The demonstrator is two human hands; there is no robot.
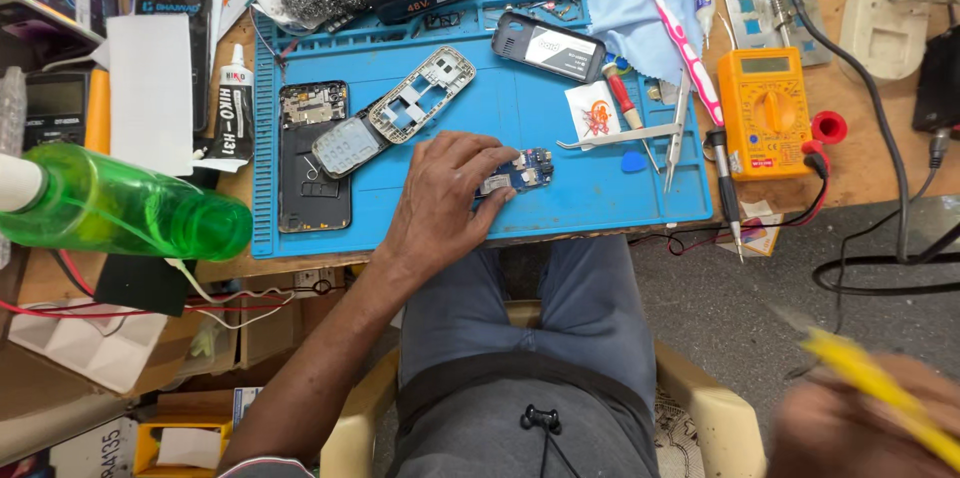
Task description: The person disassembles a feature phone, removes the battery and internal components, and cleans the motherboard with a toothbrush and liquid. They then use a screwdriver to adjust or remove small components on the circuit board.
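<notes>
Left hand (440,200): fingers pinning small circuit board (520,174) on blue mat (560,208). Right hand (865,428): gripping blurred yellow tool (880,388). Risk: board may slip off mat's near edge.

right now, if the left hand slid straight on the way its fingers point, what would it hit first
The left hand points toward the right across the blue mat, fingers on a small blue circuit board. Past the board the mat looks bare until the blue pick and tweezers, probably met first.
</notes>
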